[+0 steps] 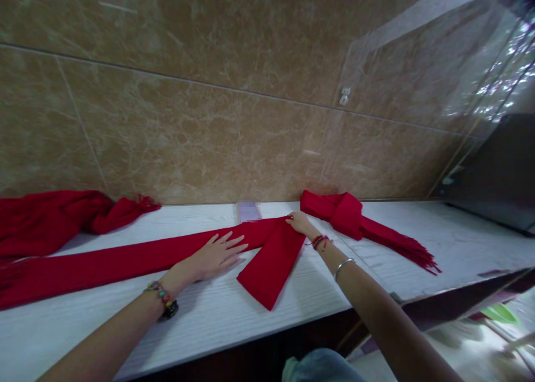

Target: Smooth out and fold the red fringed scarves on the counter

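A long red scarf [137, 262] lies flat across the white tabletop, its fringed end at the far left. Toward its right end it is folded over at an angle, so a short flap points down toward the table's front edge. With fingers spread, my left hand [218, 255] rests flat on the strip left of the fold. My right hand [298, 223] pinches the scarf at the fold's upper corner. Behind and to the right lies a second red scarf [349, 212], folded into a knot-like shape with its fringe stretching right.
A crumpled red scarf [54, 217] lies at the back left against the marbled wall [200, 142]. A small pale card or packet [249, 211] sits behind the middle scarf. A dark box-like object [497, 173] stands at the right end of the white table [418, 220].
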`<move>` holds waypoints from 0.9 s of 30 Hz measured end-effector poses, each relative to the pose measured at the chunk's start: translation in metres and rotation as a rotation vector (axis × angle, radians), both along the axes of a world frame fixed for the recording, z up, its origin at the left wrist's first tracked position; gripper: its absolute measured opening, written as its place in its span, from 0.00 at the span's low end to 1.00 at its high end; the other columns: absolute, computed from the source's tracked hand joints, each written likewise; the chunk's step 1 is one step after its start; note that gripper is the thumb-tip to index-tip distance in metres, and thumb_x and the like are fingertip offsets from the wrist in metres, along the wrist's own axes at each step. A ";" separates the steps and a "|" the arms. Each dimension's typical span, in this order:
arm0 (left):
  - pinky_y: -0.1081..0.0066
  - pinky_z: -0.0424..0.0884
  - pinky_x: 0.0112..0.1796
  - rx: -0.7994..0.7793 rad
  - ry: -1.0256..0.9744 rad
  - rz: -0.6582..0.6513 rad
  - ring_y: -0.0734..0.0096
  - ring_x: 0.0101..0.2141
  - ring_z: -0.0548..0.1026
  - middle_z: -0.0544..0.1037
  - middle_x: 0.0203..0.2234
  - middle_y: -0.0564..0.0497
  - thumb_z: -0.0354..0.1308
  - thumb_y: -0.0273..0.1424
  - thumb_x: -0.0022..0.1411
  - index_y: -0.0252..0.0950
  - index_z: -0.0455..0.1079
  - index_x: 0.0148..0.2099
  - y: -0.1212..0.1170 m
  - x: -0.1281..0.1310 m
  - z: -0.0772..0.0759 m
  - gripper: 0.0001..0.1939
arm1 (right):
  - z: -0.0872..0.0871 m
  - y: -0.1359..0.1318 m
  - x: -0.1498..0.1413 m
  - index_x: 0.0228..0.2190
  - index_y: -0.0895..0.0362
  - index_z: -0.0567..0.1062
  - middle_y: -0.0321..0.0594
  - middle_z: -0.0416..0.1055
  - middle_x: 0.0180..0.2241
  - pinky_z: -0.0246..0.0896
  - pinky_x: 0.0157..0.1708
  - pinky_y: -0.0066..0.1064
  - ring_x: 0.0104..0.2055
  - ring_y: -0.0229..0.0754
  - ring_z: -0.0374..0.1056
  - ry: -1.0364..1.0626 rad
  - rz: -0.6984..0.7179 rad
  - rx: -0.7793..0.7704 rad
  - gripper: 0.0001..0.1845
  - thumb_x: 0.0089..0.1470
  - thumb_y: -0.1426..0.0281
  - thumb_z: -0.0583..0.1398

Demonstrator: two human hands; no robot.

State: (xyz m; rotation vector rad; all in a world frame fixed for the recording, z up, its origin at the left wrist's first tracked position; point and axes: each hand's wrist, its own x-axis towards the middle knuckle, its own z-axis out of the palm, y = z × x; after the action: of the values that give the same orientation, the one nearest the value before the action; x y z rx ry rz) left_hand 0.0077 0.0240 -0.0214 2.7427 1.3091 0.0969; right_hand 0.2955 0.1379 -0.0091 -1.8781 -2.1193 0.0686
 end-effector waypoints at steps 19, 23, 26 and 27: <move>0.49 0.45 0.54 0.132 0.056 0.243 0.55 0.60 0.45 0.49 0.61 0.49 0.34 0.39 0.66 0.44 0.46 0.63 -0.001 -0.012 -0.009 0.24 | -0.032 -0.049 -0.034 0.55 0.71 0.55 0.59 0.49 0.58 0.42 0.55 0.51 0.61 0.55 0.43 -0.222 0.168 0.181 0.30 0.59 0.62 0.44; 0.48 0.45 0.53 0.109 0.091 0.296 0.54 0.60 0.44 0.48 0.61 0.49 0.35 0.38 0.66 0.44 0.46 0.63 -0.003 -0.015 -0.005 0.23 | -0.015 -0.076 -0.060 0.57 0.69 0.51 0.56 0.43 0.60 0.40 0.55 0.54 0.62 0.54 0.38 -0.138 0.215 0.157 0.32 0.59 0.59 0.41; 0.50 0.44 0.54 0.041 0.097 0.301 0.56 0.60 0.44 0.48 0.61 0.49 0.34 0.38 0.66 0.45 0.45 0.63 -0.003 -0.018 -0.004 0.23 | -0.016 -0.096 -0.085 0.58 0.66 0.50 0.53 0.42 0.61 0.38 0.55 0.53 0.62 0.53 0.36 -0.146 0.365 0.081 0.34 0.58 0.56 0.40; 0.51 0.44 0.54 0.033 0.087 0.299 0.57 0.60 0.44 0.47 0.62 0.49 0.34 0.39 0.66 0.45 0.45 0.63 -0.002 -0.020 -0.004 0.23 | -0.018 -0.101 -0.092 0.58 0.66 0.51 0.54 0.42 0.60 0.38 0.55 0.53 0.62 0.53 0.37 -0.161 0.398 0.047 0.34 0.58 0.55 0.40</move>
State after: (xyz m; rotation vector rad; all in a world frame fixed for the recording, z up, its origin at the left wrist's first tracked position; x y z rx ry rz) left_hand -0.0120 0.0218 -0.0253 2.5822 1.7474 0.0212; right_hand 0.2036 0.0371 -0.0273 -1.4537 -2.5528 -0.0468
